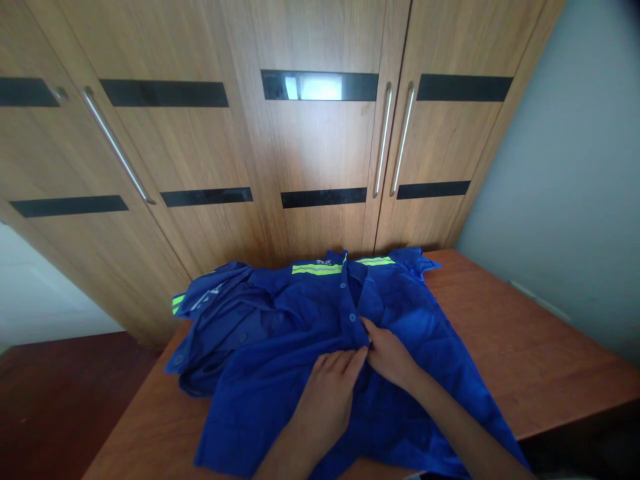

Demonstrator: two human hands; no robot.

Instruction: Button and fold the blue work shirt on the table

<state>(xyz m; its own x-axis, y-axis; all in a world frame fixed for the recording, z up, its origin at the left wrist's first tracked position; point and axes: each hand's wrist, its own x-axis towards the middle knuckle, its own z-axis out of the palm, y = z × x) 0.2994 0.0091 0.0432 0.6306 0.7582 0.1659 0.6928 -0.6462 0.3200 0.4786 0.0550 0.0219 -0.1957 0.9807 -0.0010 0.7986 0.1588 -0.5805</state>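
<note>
A blue work shirt [280, 373] with yellow-green reflective strips lies spread front-up on a reddish wooden table [525, 347]. Both my hands meet at its button placket in the middle. My left hand [327, 393] rests on the left front panel, its fingers curled onto the cloth edge. My right hand [387, 353] pinches the placket just below a blue button [353, 317]. A second blue garment [220, 313] lies bunched under the shirt at the left.
A tall wooden wardrobe [320, 147] with metal bar handles and black strips stands right behind the table. A grey wall [575, 200] is on the right. Dark red floor [60, 400] shows past the table's left edge.
</note>
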